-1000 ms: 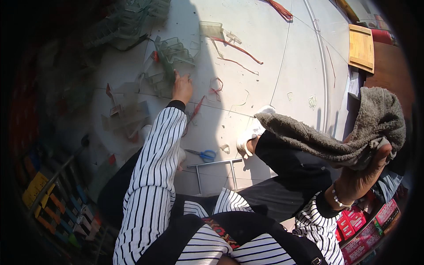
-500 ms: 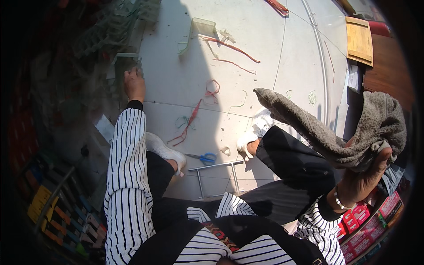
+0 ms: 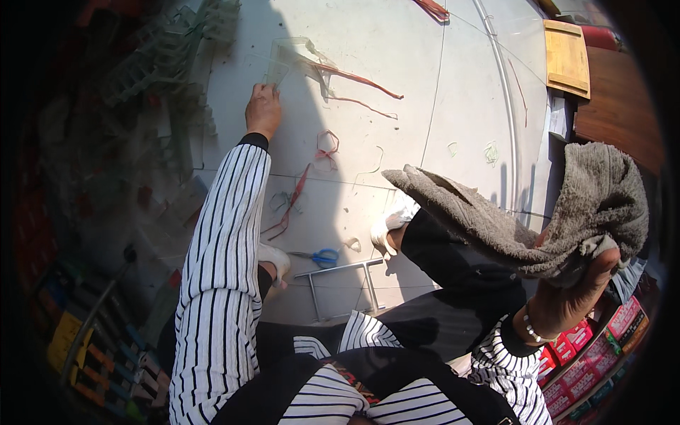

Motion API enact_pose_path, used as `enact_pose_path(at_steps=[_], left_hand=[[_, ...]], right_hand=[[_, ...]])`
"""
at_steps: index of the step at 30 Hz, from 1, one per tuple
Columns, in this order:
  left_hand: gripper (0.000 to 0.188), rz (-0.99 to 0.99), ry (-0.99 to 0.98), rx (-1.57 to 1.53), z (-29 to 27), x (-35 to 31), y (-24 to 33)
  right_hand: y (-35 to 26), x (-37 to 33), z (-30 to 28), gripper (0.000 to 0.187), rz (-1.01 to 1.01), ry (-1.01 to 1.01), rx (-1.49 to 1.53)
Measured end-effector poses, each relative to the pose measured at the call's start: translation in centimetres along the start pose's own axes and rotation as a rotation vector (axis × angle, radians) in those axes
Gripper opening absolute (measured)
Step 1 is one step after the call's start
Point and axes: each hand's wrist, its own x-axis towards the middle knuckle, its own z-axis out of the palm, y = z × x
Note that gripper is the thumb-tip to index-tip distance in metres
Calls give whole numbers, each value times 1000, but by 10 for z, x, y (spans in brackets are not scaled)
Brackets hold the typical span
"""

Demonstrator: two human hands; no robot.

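My left hand [image 3: 263,112] reaches out over the floor at upper left, its fingers closed on the near end of a clear plastic bracket-like piece [image 3: 273,69]. The piece is see-through and blurred, so its full outline is hard to make out. Beside it lies a similar clear plastic piece [image 3: 292,44], where shadow meets sunlight. At the right, my right hand [image 3: 577,294] is wrapped round a grey-brown towel [image 3: 489,219]. One end of the towel stretches left above my leg, and a thick fold hangs over the hand.
Clear plastic racks [image 3: 166,53] are heaped at upper left. Red string [image 3: 297,195], blue-handled scissors [image 3: 324,257] and a metal frame [image 3: 340,268] lie on the tiled floor [image 3: 397,149]. A wooden board [image 3: 567,60] is at far right, red boxes [image 3: 575,340] at lower right.
My left hand has swung right and away from the dark heap, bringing a clear plastic piece toward the other one. The towel has shifted slightly left, still in my right hand.
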Motion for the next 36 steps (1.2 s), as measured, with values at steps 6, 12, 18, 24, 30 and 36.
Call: enact_pose_path(at_steps=[6,12,18,24,30,36], left_hand=[[22,176,94,-48,-42,-76,-38],[37,544,-627,40,-90,-178,-59],[26,614,-971,276,-48,-208,-76],[21,592,-611,221,-15,-164,-50],[16,442,-312,261,1,0,16],[20,360,-50,78,-26,62,38]], right_hand=[[-9,12,2,50,178,-441,295],[-7,6,1,43,72,-351,237],[-4,4,-1,39,20,-130,168],[-1,-2,0,59,79,4,212],[-3,-9,-16,63,64,-20,133],[-10,-1,-39,59,156,-366,346]])
